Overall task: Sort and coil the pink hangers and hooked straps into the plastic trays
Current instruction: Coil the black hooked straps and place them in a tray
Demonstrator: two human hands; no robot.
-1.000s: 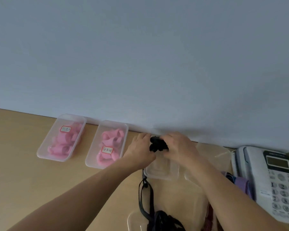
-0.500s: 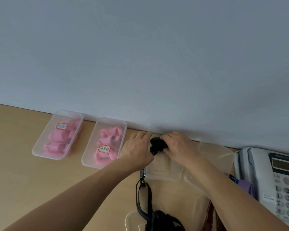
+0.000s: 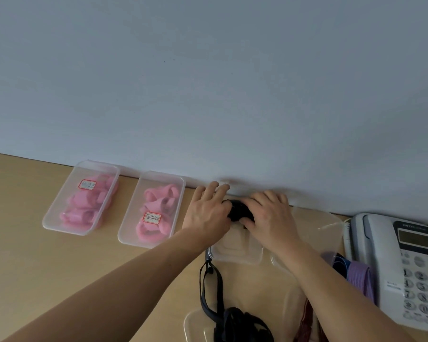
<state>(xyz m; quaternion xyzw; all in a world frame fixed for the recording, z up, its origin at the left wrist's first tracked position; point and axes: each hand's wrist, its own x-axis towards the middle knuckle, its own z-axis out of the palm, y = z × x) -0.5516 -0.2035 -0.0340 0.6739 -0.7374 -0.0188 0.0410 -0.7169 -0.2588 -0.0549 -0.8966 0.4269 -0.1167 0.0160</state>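
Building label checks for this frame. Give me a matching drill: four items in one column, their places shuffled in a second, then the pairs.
Items
1. black bundle
2. phone
3. purple strap
4. pink hangers

Places
A. in two labelled trays by the wall
B. at the picture's right edge
C. between the left hand and right hand, above a clear tray
D. next to the phone, on its picture-left side

Pairs: 1-C, 2-B, 3-D, 4-A
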